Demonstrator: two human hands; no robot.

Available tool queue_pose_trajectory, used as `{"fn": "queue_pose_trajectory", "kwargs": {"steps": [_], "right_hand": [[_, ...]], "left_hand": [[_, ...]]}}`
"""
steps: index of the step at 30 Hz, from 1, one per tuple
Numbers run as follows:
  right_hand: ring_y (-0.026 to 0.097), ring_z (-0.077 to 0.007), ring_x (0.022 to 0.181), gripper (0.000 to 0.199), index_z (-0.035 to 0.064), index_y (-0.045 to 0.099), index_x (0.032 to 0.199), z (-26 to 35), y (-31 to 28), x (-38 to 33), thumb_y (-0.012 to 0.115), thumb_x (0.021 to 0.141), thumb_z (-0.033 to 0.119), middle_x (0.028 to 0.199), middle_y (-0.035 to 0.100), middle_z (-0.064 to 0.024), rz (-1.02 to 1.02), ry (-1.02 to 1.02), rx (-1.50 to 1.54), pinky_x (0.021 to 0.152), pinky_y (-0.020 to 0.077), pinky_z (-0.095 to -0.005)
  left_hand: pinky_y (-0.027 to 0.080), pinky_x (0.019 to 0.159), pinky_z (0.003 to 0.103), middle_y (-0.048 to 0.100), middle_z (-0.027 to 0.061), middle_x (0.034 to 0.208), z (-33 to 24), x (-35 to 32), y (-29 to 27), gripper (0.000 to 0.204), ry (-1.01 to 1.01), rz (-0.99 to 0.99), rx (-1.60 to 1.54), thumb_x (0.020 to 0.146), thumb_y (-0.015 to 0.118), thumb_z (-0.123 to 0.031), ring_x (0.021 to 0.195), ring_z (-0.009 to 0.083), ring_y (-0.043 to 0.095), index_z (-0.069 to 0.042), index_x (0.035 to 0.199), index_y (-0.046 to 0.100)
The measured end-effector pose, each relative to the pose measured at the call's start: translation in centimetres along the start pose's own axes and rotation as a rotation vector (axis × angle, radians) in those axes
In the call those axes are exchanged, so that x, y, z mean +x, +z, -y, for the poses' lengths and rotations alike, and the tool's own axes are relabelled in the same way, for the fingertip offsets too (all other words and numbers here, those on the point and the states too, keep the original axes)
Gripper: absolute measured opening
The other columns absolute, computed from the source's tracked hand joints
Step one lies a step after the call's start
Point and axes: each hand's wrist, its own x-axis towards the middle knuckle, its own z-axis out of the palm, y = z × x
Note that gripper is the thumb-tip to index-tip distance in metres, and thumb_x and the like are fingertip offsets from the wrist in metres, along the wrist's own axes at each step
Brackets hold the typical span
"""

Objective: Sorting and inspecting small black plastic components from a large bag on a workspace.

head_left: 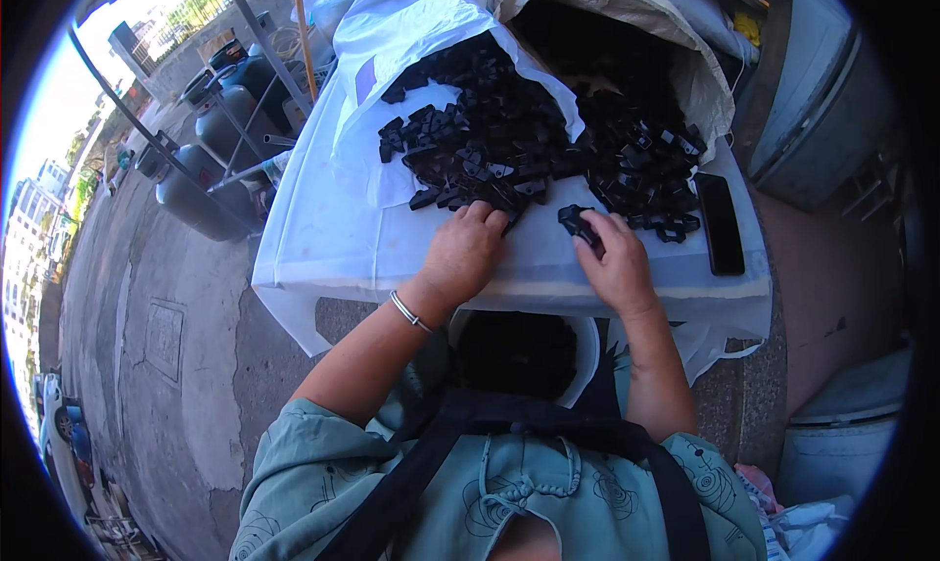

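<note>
Between the thumb and fingers of my right hand (617, 263) is a small black plastic part (576, 222), held just above the white-covered table (392, 253). My left hand (464, 252) reaches to the near edge of a heap of similar black parts (470, 150); its fingertips are closed down among them, and what they grip is hidden. The left heap spills from a white sack (421, 18). To its right, a second heap (641, 160) comes out of a tan sack (676, 23).
A black phone (720, 224) lies at the table's right side. Below the front edge, between my arms, stands a white bucket (586, 350) with dark contents. Gas cylinders (201, 204) and a metal frame stand on the left. A metal cabinet (818, 101) is at right.
</note>
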Motion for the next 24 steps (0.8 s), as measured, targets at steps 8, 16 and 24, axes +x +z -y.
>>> {"fn": "queue_pose_trajectory", "kwargs": {"steps": [8, 16, 24], "right_hand": [[0.063, -0.0337, 0.094, 0.033, 0.0025, 0.059, 0.118, -1.4, 1.2, 1.9, 0.063, 0.087, 0.012, 0.108, 0.062, -0.0161, -0.136, -0.001, -0.169, 0.081, 0.0527, -0.0396], [0.064, -0.0327, 0.091, 0.036, 0.0033, 0.06, 0.117, 0.9, 0.8, 0.3, 0.065, 0.082, 0.005, 0.106, 0.062, -0.0157, -0.134, -0.119, 0.185, 0.079, 0.0533, -0.0377], [0.063, -0.0273, 0.089, 0.032, 0.0058, 0.066, 0.11, 3.3, 3.3, -0.1, 0.067, 0.079, 0.003, 0.103, 0.062, -0.0099, 0.07, -0.464, 0.143, 0.077, 0.0512, -0.0365]], "left_hand": [[0.053, 0.068, 0.032, 0.065, 0.0114, 0.104, -0.6, 0.3, 0.3, 0.031, -0.265, 0.15, -0.653, 0.089, 0.064, -0.015, 0.074, 0.0205, 0.065, -0.006, 0.119, 0.06], [0.052, 0.062, 0.03, 0.067, 0.0112, 0.095, 0.7, -1.1, -0.5, 0.053, -0.152, 0.151, -0.6, 0.076, 0.076, -0.01, 0.064, 0.0181, 0.061, -0.008, 0.125, 0.056], [0.053, 0.064, 0.032, 0.068, 0.0123, 0.09, 0.5, -1.5, 0.3, 0.064, -0.137, 0.11, -0.618, 0.072, 0.078, -0.008, 0.068, 0.0218, 0.065, -0.007, 0.13, 0.051]]}}
